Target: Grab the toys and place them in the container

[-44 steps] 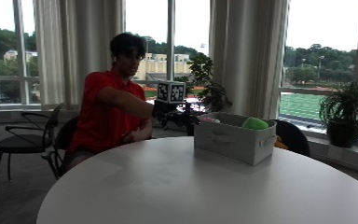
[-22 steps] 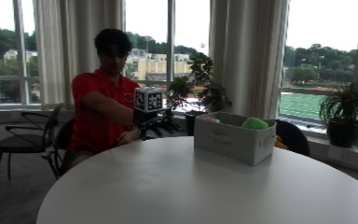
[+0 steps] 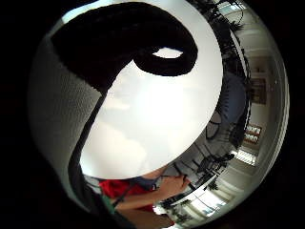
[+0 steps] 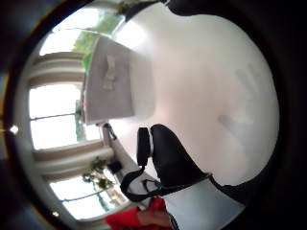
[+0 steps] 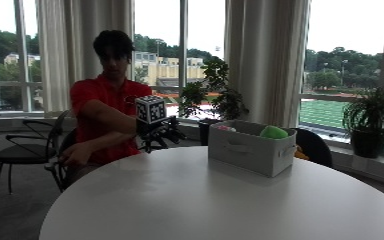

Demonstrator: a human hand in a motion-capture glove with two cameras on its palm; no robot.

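A person in a red shirt sits behind a round white bench [image 5: 198,200], with the gloved right hand [image 5: 167,134] raised above the bench's near-left edge, well apart from a grey fabric container [image 5: 248,149] that stands on the bench to the right. A green toy [image 5: 273,132] and a pink toy [image 5: 224,128] lie inside the container, their tops showing above its rim. A second ago the right hand was higher and nearer the container; half a second ago it had drawn partway back toward the person; now it sits lower and farther from the container than in either earlier picture. The container and the toys have not moved. The grip holds nothing: the thumb side palm view shows only the bare bench top beneath the hand [image 4: 168,158], with the container [image 4: 115,81] across the bench, and the little finger side palm view shows one black gloved finger [image 3: 143,43] loosely curled over the white bench [image 3: 157,109]. The bare left hand [image 5: 75,156] rests low by the person's lap, beside the bench edge. Behind the person are tall windows with curtains, potted plants [image 5: 372,117] on the sill, and a dark chair [image 5: 22,150].
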